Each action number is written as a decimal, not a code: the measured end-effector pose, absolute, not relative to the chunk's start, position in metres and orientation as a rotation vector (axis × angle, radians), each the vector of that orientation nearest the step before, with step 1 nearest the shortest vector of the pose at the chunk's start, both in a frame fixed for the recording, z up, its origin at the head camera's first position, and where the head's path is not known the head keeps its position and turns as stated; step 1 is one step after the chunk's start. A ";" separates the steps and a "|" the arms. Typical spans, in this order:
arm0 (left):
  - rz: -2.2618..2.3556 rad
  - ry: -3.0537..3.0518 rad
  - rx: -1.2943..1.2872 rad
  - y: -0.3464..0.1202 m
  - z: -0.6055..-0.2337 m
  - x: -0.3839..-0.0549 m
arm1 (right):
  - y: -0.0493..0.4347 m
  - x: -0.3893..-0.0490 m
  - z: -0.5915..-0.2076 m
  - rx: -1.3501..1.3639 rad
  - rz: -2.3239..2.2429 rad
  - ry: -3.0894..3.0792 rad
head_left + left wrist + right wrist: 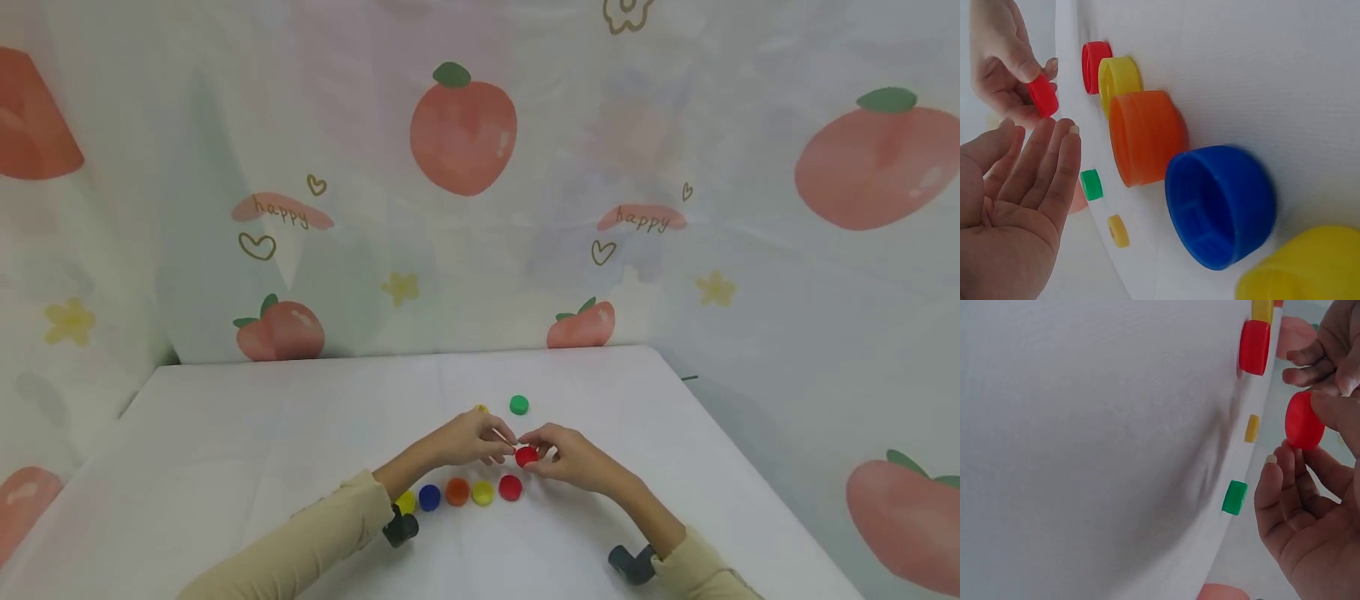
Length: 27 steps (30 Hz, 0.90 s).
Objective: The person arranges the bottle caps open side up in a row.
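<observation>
Pinched between the thumb and fingers of my right hand (566,457) is a red bottle cap (1304,420), raised above the table. My left hand (1022,200) is close beside that cap, palm showing and fingers extended, holding nothing. Below the hands a row of caps lies on the cloth: a yellow cap (406,502) partly hidden by the left sleeve, a blue cap (1219,206), an orange cap (1147,137), a second yellow cap (483,492) and another red cap (511,487). Beyond the hands sit a green cap (519,405) and a small yellow cap (1119,231).
A white cloth covers the table (247,450). Behind and at both sides hangs a curtain (360,167) printed with peaches. Dark wrist-worn devices stick out by the left cuff (401,527) and the right cuff (678,558).
</observation>
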<state>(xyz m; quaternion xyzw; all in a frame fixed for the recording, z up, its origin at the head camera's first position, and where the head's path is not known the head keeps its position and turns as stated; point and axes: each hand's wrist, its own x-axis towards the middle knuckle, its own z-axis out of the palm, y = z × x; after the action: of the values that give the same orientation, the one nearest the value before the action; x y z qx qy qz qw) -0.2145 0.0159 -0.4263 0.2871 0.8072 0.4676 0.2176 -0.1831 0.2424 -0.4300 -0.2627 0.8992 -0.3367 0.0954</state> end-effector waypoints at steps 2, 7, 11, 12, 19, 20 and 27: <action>1.285 2.245 0.791 0.014 -0.425 -0.215 | 0.242 -0.183 -0.430 -0.767 -0.946 2.665; 1.288 2.269 0.762 0.006 -0.426 -0.218 | 0.243 -0.179 -0.432 -0.686 -0.853 2.642; 1.285 2.319 0.707 0.000 -0.431 -0.220 | 0.244 -0.177 -0.439 -0.645 -0.839 2.615; 1.284 2.334 0.688 -0.001 -0.432 -0.220 | 0.244 -0.176 -0.440 -0.631 -0.835 2.608; 1.299 2.423 0.539 -0.005 -0.433 -0.221 | 0.245 -0.176 -0.444 -0.611 -0.805 2.592; 1.302 2.432 0.520 -0.006 -0.433 -0.221 | 0.245 -0.176 -0.444 -0.607 -0.807 2.585; 1.283 2.474 0.406 -0.011 -0.434 -0.226 | 0.244 -0.179 -0.435 -0.621 -0.775 2.525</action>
<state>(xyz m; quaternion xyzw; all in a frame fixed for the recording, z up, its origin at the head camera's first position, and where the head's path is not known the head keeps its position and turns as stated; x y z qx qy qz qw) -0.2259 -0.0115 -0.4342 0.1421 0.8669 0.4496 0.1617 -0.1786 0.2444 -0.4345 -0.2237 0.9094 -0.2790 0.2125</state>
